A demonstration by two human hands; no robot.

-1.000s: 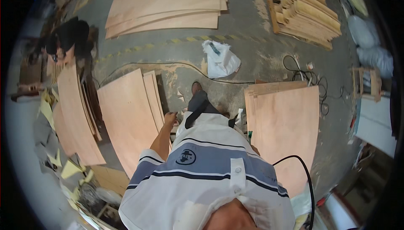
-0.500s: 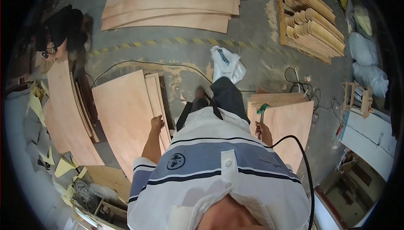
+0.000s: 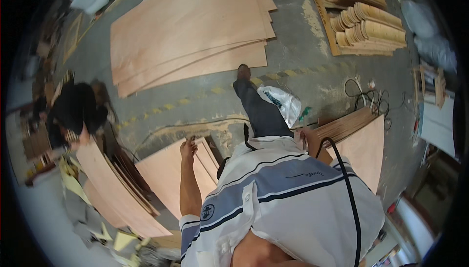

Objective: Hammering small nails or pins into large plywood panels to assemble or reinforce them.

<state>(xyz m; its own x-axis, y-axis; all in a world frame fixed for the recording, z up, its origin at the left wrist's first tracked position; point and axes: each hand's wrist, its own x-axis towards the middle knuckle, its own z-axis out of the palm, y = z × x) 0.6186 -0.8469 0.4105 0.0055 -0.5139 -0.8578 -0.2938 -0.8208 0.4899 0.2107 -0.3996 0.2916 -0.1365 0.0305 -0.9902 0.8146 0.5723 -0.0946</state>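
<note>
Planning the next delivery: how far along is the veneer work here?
Done: sheets lie stacked on the floor ahead. In hand: the right hand grips a green-tipped tool on a black cable; the left hand hangs empty over a sheet. Left: more panels at right and leaning at left.

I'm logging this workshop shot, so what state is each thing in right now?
left hand: open, empty, above the plywood sheets, touch unclear.
right hand: closed on a green tool, mostly hidden.
black cable: draped over the shoulder.
large veneer sheets: flat, stacked, fanned on the floor.
white bag: crumpled on the floor.
carved wood pieces: stacked in rows.
</note>
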